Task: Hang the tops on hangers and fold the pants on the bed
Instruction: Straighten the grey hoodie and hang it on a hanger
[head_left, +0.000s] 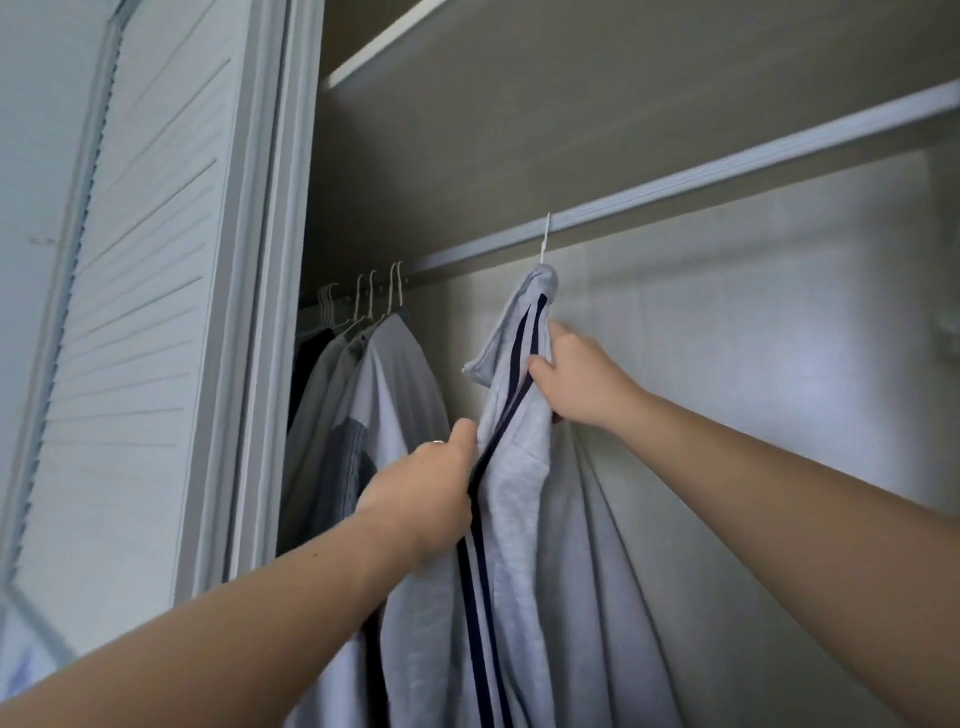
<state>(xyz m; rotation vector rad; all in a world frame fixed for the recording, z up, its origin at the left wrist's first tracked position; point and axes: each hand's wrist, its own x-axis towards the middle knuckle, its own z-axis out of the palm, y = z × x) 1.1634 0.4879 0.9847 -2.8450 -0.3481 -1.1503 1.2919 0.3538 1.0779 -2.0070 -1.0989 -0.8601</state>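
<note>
With the left hand (426, 499) and right hand (576, 382) both gripping the striped top (519, 493), which hangs from a hanger (545, 244) on the rail (727, 169), a hard downward pull could unhook the hanger

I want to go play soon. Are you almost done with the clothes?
Done: several tops hang on the rail. In hand: the grey striped top, its hanger hooked on the rail, left hand and right hand gripping it. Left: folding pants; no bed or pants show here.
</note>
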